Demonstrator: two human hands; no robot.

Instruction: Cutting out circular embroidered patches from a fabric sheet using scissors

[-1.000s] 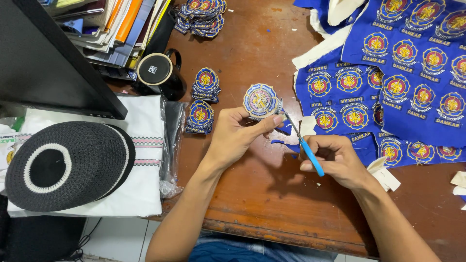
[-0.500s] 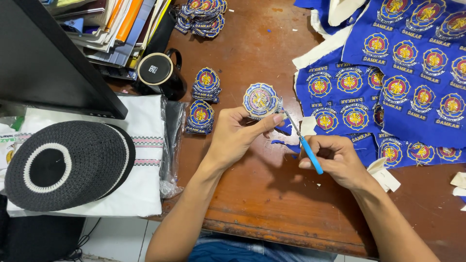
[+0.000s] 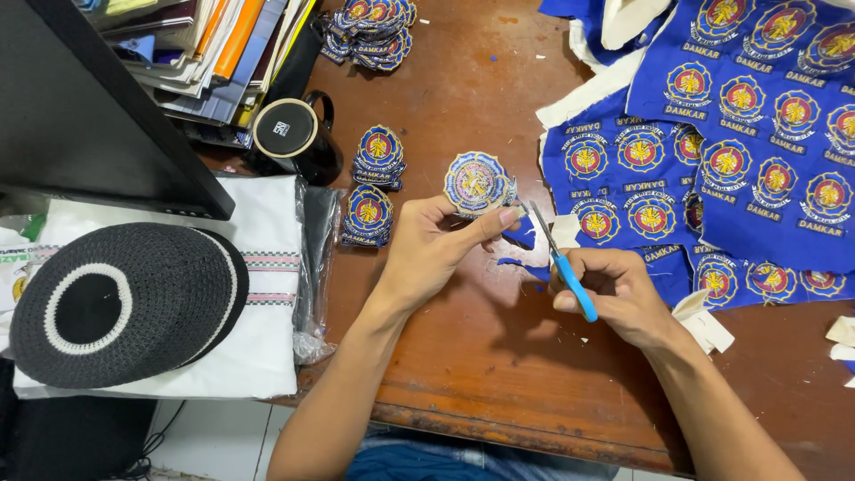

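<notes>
My left hand (image 3: 436,245) pinches a round embroidered patch (image 3: 477,183), blue with a gold and red emblem, above the brown wooden table (image 3: 463,356). My right hand (image 3: 614,294) grips small scissors with a blue handle (image 3: 565,263), blades pointing up towards the patch's right edge. Blue fabric offcuts (image 3: 521,240) lie under the patch. A large blue cloth sheet (image 3: 739,160) covered with several uncut patches of the same kind spreads to the right.
Cut patches lie in stacks (image 3: 370,191) left of my hand and in a pile (image 3: 370,31) at the top. A black mug (image 3: 294,138), stacked books (image 3: 223,44), a black monitor (image 3: 80,107), and a black-and-white knitted cap (image 3: 116,298) on folded white cloth occupy the left.
The scissors have shifted slightly relative to the patch's edge; both hands stay in nearly the same place.
</notes>
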